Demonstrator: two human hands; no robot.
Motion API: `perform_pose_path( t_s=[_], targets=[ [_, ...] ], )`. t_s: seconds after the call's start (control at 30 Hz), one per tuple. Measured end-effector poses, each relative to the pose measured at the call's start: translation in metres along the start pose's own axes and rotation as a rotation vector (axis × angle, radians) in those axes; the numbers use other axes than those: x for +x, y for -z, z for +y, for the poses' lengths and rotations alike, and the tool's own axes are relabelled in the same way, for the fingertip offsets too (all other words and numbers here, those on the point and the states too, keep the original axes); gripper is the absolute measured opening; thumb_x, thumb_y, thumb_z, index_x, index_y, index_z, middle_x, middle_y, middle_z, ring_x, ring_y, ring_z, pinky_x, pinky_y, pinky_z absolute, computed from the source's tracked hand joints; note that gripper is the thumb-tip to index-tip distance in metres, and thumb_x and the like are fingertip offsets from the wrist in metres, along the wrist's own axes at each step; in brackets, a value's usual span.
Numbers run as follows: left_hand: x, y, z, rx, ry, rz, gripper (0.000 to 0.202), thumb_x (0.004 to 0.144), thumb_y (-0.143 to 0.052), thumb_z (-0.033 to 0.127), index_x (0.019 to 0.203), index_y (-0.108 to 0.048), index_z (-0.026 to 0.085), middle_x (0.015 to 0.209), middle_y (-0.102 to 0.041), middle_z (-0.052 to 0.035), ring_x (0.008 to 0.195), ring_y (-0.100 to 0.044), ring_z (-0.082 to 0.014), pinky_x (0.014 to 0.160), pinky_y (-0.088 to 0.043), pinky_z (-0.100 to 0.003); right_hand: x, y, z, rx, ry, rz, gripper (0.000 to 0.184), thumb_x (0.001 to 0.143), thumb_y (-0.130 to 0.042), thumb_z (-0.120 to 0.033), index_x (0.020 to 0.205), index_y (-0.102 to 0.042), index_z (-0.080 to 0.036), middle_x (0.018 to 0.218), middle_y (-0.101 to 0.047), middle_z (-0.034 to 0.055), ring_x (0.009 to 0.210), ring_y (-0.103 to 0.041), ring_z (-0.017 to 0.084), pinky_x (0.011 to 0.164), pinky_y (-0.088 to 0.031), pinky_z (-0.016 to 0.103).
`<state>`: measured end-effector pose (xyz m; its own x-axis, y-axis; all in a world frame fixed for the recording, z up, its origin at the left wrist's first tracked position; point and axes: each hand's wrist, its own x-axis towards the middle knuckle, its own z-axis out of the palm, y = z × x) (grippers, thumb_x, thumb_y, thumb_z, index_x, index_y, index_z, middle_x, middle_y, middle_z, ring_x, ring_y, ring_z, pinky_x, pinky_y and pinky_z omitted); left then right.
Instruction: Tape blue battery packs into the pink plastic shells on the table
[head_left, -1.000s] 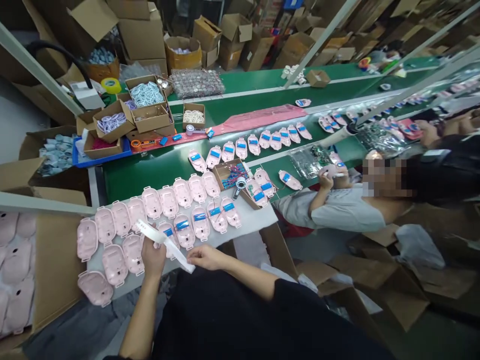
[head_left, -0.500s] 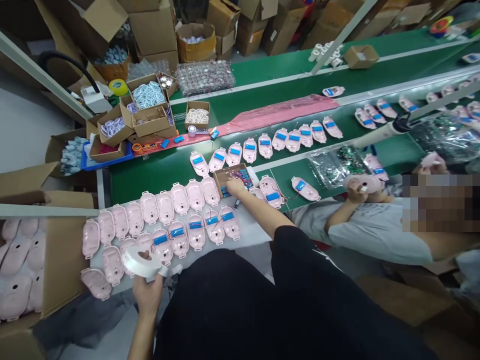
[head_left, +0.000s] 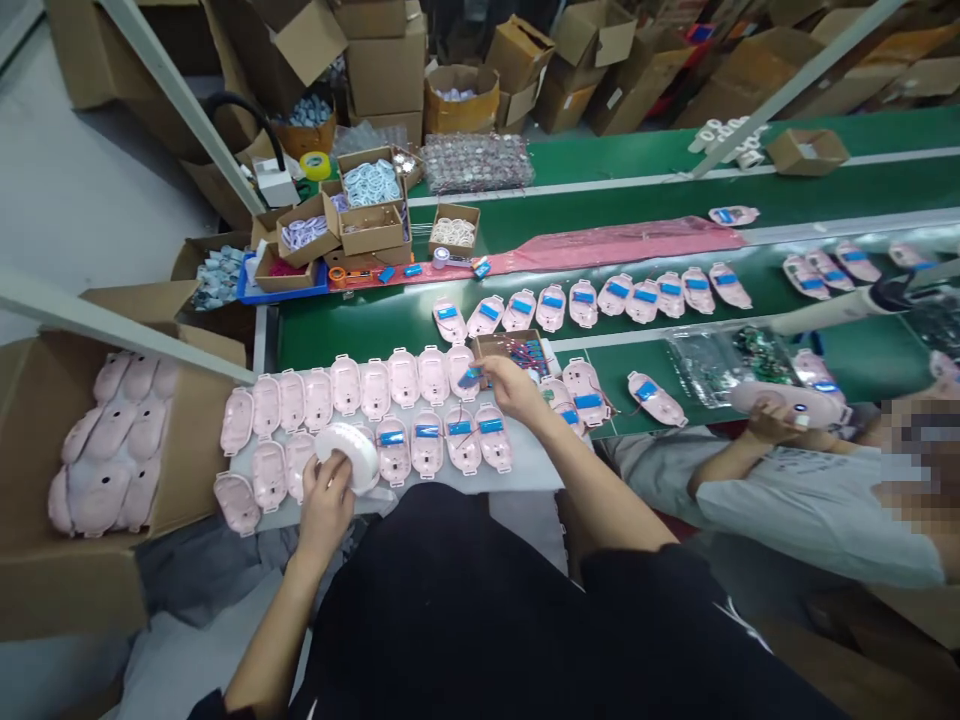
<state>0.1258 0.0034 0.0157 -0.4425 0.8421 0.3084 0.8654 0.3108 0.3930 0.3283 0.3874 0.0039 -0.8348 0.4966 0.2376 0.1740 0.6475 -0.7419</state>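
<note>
My left hand [head_left: 328, 506] is closed around a white roll of tape [head_left: 349, 457], held just over the near row of pink shells [head_left: 291, 403] lying on a white sheet [head_left: 525, 462]. My right hand [head_left: 510, 386] pinches a small blue battery with wires [head_left: 471, 377] above the far row of shells, beside a small cardboard box of blue batteries [head_left: 517, 350]. Some shells in the near row carry blue batteries [head_left: 427, 432]; others lie bare.
A big carton of pink shells [head_left: 105, 440] stands at my left. Small boxes of rings [head_left: 367, 190] sit at the back of the green conveyor [head_left: 352, 320]. More shells with batteries [head_left: 622, 295] line the belt. A co-worker in grey [head_left: 810, 500] holds a pink shell at right.
The tape strip I stretched between both hands is gone; my left hand now holds the roll. My right hand reached into the battery box and came back with a blue battery.
</note>
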Motion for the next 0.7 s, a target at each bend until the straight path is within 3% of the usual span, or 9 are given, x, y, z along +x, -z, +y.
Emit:
perform_pose_path(
  t_s=[0.13, 0.27, 0.43, 0.57, 0.67, 0.7],
  targets=[
    [0.004, 0.025, 0.001, 0.033, -0.087, -0.057, 0.044, 0.09, -0.046, 0.004, 0.122, -0.069, 0.021, 0.128, -0.069, -0.0135, 0.132, -0.053, -0.0328, 0.114, -0.042, -0.055, -0.033, -0.044, -0.103, 0.53, 0.002, 0.19, 0.018, 0.107, -0.05, -0.039, 0.103, -0.06, -0.026, 0.106, -0.071, 0.0079, 0.095, -0.068, 0.022, 0.087, -0.054, 0.04],
    [0.004, 0.047, 0.001, 0.028, -0.159, -0.078, 0.045, 0.09, -0.048, 0.005, 0.125, -0.07, 0.023, 0.126, -0.07, -0.0123, 0.135, -0.049, -0.0348, 0.113, -0.044, -0.056, -0.044, -0.087, -0.169, 0.771, 0.017, 0.207, 0.023, 0.104, -0.057, -0.047, 0.096, -0.06, -0.025, 0.092, -0.065, 0.0052, 0.084, -0.066, 0.02, 0.077, -0.054, 0.036],
    [0.002, 0.062, 0.003, -0.004, -0.193, -0.071, 0.046, 0.092, -0.05, 0.008, 0.128, -0.07, 0.026, 0.127, -0.07, -0.0104, 0.141, -0.044, -0.0375, 0.116, -0.042, -0.06, -0.044, -0.116, -0.201, 0.648, -0.006, 0.228, 0.018, 0.106, -0.053, -0.037, 0.096, -0.064, -0.026, 0.09, -0.066, 0.0037, 0.083, -0.064, 0.02, 0.08, -0.052, 0.036],
    [-0.002, 0.067, 0.007, -0.001, -0.183, -0.044, 0.05, 0.091, -0.046, 0.006, 0.13, -0.071, 0.026, 0.127, -0.07, -0.0087, 0.142, -0.042, -0.0394, 0.115, -0.041, -0.062, -0.047, -0.129, -0.213, 0.5, -0.138, 0.278, 0.018, 0.102, -0.055, -0.034, 0.093, -0.068, -0.026, 0.09, -0.067, 0.0045, 0.087, -0.064, 0.022, 0.086, -0.053, 0.038],
    [-0.005, 0.068, 0.01, 0.028, -0.131, -0.046, 0.055, 0.09, -0.046, 0.005, 0.136, -0.068, 0.026, 0.129, -0.069, -0.0096, 0.144, -0.04, -0.0408, 0.114, -0.042, -0.064, -0.054, -0.136, -0.21, 0.666, -0.28, 0.179, 0.018, 0.097, -0.065, -0.04, 0.107, -0.072, -0.026, 0.102, -0.071, 0.0061, 0.096, -0.068, 0.023, 0.092, -0.056, 0.04],
    [-0.006, 0.068, 0.011, 0.037, -0.111, -0.056, 0.057, 0.089, -0.046, 0.004, 0.137, -0.067, 0.026, 0.129, -0.069, -0.0101, 0.145, -0.038, -0.0414, 0.113, -0.043, -0.065, -0.056, -0.139, -0.207, 0.762, -0.323, 0.104, 0.028, 0.092, -0.072, -0.041, 0.116, -0.071, -0.026, 0.106, -0.072, 0.0063, 0.1, -0.069, 0.024, 0.094, -0.057, 0.041]
  ],
)
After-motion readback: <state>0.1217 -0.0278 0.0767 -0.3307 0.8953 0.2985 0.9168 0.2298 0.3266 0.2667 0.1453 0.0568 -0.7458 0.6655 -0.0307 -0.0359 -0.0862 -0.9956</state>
